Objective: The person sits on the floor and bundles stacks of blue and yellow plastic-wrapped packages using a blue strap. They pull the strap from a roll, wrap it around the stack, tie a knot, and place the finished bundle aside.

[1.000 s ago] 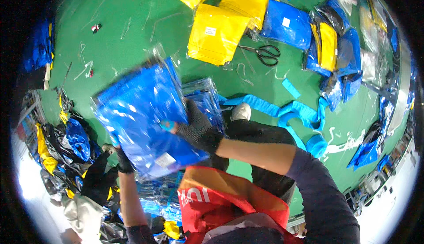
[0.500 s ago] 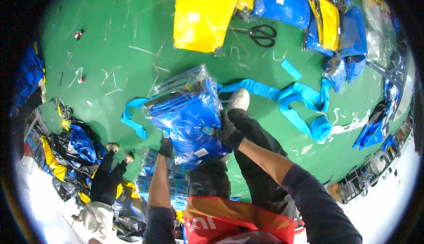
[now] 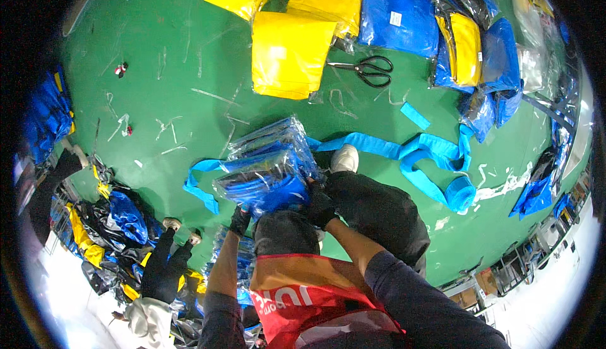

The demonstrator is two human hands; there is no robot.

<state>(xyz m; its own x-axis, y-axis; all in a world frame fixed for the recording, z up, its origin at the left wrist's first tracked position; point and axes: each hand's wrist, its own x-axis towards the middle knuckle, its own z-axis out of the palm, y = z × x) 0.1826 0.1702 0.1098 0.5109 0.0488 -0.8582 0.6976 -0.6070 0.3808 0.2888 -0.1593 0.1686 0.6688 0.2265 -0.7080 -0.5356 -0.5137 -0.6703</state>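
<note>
A stack of blue folded packages (image 3: pixel 278 178) in clear plastic bags stands in front of my knees, its layered edges showing. My left hand (image 3: pixel 240 220), in a dark glove, grips its near left corner. On the opposite side my right hand (image 3: pixel 320 205), gloved too, holds the near right edge; some of its fingers are hidden by the stack. A light-blue strap (image 3: pixel 369 142) runs along the floor behind and beneath the stack. Its left end (image 3: pixel 201 188) sticks out beside the stack, and its roll (image 3: pixel 460 194) lies to the right.
Black-handled scissors (image 3: pixel 374 71) lie beyond the stack. Yellow bagged packages (image 3: pixel 291 55) and blue ones (image 3: pixel 399 24) spread along the far side. A person (image 3: pixel 165 267) stands at lower left by a heap of bags (image 3: pixel 129 213). More bundled packages (image 3: pixel 243 264) sit beside my left forearm.
The top package's broad blue face, tilted toward me before, has dropped lower, and the stack's layered edges show more. Both hands have moved down with it. My view has shifted slightly.
</note>
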